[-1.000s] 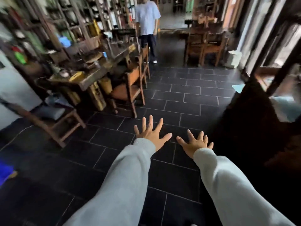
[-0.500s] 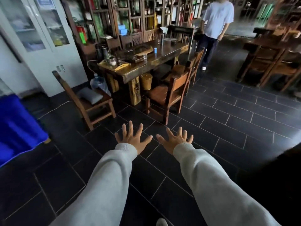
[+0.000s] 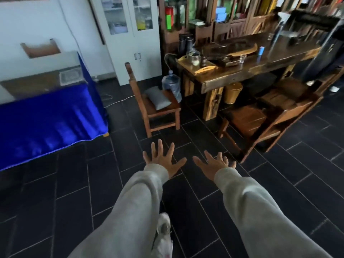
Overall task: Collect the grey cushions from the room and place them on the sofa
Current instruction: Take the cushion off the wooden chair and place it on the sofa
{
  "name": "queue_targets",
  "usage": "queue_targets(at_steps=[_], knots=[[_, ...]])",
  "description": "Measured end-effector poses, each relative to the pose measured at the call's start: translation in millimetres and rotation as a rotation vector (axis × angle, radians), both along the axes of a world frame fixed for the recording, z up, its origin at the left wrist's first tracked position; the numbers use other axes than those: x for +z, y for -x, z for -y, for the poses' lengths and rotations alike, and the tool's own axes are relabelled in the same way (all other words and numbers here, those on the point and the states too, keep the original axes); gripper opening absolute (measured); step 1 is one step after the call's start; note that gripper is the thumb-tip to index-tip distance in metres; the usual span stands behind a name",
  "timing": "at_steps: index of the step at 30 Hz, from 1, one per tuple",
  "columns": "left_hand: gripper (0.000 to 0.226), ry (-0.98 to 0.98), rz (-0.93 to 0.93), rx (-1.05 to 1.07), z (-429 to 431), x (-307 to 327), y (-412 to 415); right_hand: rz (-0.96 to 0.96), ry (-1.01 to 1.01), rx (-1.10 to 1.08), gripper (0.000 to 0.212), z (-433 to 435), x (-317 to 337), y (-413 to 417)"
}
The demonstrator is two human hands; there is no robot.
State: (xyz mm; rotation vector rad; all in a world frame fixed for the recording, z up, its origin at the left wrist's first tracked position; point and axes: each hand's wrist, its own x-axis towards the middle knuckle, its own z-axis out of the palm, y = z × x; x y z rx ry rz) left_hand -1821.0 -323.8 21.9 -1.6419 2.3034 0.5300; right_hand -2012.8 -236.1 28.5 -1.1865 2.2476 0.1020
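A grey cushion [image 3: 157,97] lies on the seat of a wooden chair [image 3: 143,108] ahead of me, beside the end of a long wooden table. My left hand [image 3: 163,161] and my right hand [image 3: 214,164] are stretched out over the dark tiled floor, palms down, fingers spread, holding nothing. Both hands are well short of the chair, with the cushion beyond and slightly left of them. No sofa is in view.
A table with a blue cloth [image 3: 48,118] stands at the left. The long wooden table [image 3: 242,67] with tea things, a water bottle [image 3: 172,84], a basket [image 3: 232,92] and more wooden chairs [image 3: 260,123] fill the right. A white cabinet [image 3: 130,34] stands behind.
My view has swung left and moved closer. The chair with the grey cushion is now nearer and more central, and the standing person has left the view. My hands stay open.
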Motion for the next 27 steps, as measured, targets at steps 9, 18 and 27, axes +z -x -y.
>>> queue_targets(at_steps=[9,18,27], knots=[[0.103,-0.063,-0.027,0.116,217.7,-21.6,16.1,-0.03,-0.037,0.092,0.104,232.9,-23.0,26.6],[0.1,-0.121,0.017,0.15,410.8,-25.9,44.5,-0.079,-0.045,0.142,0.098,432.0,-16.4,76.6],[0.104,-0.146,0.044,0.256,596.2,-74.7,123.3,-0.026,-0.022,0.184,0.101,635.6,-55.2,154.9]])
